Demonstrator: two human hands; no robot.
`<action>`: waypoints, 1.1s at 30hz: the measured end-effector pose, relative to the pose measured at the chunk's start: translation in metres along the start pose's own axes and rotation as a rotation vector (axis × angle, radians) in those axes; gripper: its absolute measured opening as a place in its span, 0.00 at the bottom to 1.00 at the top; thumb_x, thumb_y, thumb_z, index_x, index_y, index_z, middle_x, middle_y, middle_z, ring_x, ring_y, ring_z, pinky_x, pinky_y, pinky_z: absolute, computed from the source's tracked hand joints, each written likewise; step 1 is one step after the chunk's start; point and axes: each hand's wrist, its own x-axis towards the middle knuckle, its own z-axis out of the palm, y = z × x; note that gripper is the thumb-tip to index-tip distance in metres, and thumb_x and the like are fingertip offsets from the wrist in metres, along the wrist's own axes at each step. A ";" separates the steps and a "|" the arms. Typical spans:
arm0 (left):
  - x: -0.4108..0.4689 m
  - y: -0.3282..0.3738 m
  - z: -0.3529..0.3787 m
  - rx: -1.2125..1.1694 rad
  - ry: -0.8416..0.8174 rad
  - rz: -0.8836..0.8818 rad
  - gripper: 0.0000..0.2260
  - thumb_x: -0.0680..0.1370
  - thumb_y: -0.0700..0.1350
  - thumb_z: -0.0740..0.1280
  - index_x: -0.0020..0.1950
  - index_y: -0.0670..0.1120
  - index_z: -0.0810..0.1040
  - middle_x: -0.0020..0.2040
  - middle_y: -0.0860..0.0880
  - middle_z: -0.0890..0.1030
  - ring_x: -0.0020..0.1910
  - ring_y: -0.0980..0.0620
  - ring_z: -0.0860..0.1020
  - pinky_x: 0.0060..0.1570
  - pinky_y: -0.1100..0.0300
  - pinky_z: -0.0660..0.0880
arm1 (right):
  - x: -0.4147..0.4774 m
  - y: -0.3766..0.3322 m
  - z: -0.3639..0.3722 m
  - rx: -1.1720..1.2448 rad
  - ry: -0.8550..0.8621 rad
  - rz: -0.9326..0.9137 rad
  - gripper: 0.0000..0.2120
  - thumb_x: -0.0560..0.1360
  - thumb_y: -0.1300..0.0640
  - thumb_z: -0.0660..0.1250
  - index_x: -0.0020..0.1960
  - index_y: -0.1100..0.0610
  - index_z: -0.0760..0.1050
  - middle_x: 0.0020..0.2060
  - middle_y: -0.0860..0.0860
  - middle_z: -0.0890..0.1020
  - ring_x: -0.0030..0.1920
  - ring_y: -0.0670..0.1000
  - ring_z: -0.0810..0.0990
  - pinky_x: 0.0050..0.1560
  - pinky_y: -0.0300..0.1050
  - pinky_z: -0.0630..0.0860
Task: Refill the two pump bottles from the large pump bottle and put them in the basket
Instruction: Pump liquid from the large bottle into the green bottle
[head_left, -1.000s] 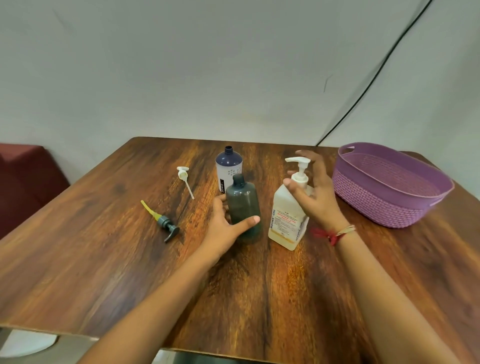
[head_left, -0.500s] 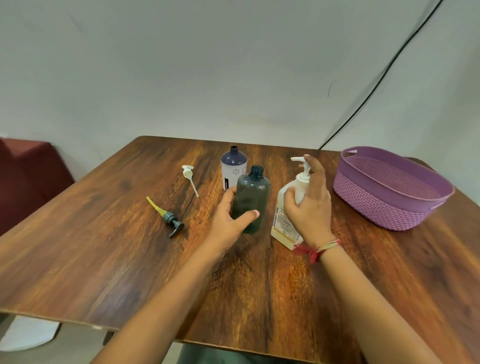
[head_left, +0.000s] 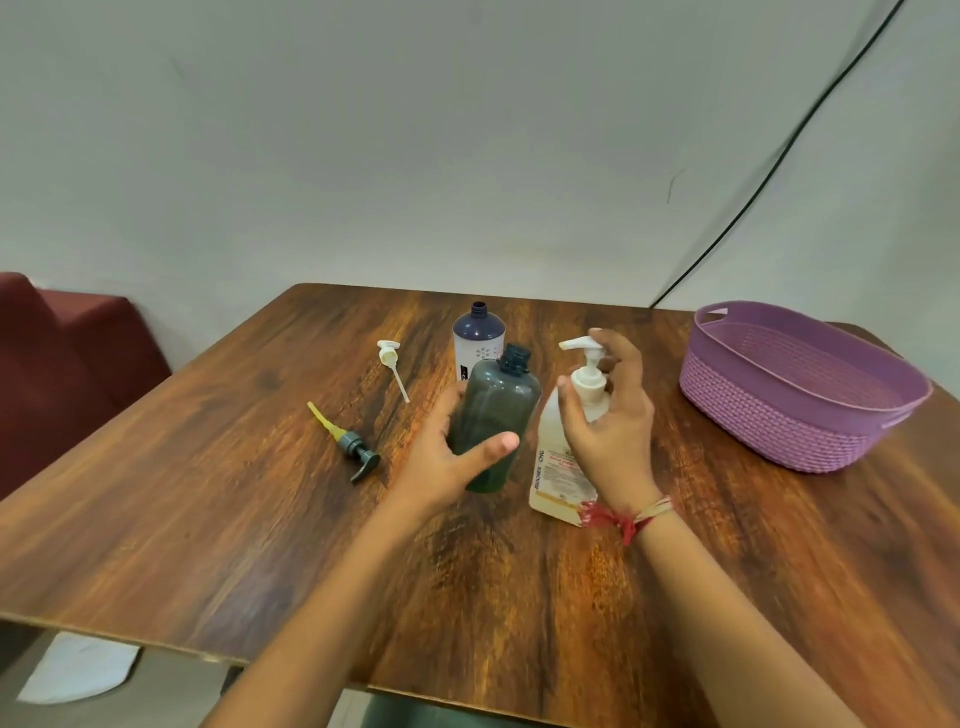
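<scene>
**Green bottle (head_left: 493, 415) may miss the spout (head_left: 570, 343)**

Just left of the large pump bottle (head_left: 556, 467), your left hand (head_left: 441, 462) wraps it, tilted; your right hand (head_left: 613, 431) curls round the pump head (head_left: 592, 364). Pressing now could squirt past its mouth (head_left: 517, 356).

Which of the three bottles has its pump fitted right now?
The white bottle at the right hand: its white pump is on. The dark green bottle in the left hand and the navy-shouldered bottle behind it have bare necks.
</scene>
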 end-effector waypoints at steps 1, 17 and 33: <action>-0.001 0.002 -0.004 0.024 -0.002 0.000 0.34 0.60 0.68 0.73 0.63 0.60 0.68 0.57 0.58 0.78 0.55 0.59 0.79 0.46 0.65 0.77 | -0.002 -0.003 0.002 0.015 -0.026 -0.007 0.25 0.74 0.63 0.68 0.66 0.51 0.64 0.49 0.35 0.73 0.46 0.37 0.76 0.45 0.26 0.69; -0.008 0.046 -0.021 -0.277 -0.072 -0.317 0.24 0.69 0.57 0.68 0.58 0.45 0.74 0.49 0.51 0.84 0.47 0.50 0.83 0.45 0.46 0.80 | -0.008 -0.013 0.002 0.056 -0.131 0.014 0.24 0.76 0.55 0.64 0.67 0.44 0.59 0.58 0.55 0.76 0.50 0.47 0.78 0.49 0.32 0.74; -0.004 0.038 -0.017 -0.347 0.070 -0.479 0.17 0.60 0.63 0.73 0.42 0.55 0.85 0.42 0.49 0.85 0.38 0.52 0.84 0.31 0.59 0.77 | -0.007 -0.011 0.002 0.079 -0.140 0.022 0.24 0.76 0.56 0.65 0.68 0.44 0.59 0.55 0.52 0.76 0.46 0.45 0.78 0.44 0.34 0.75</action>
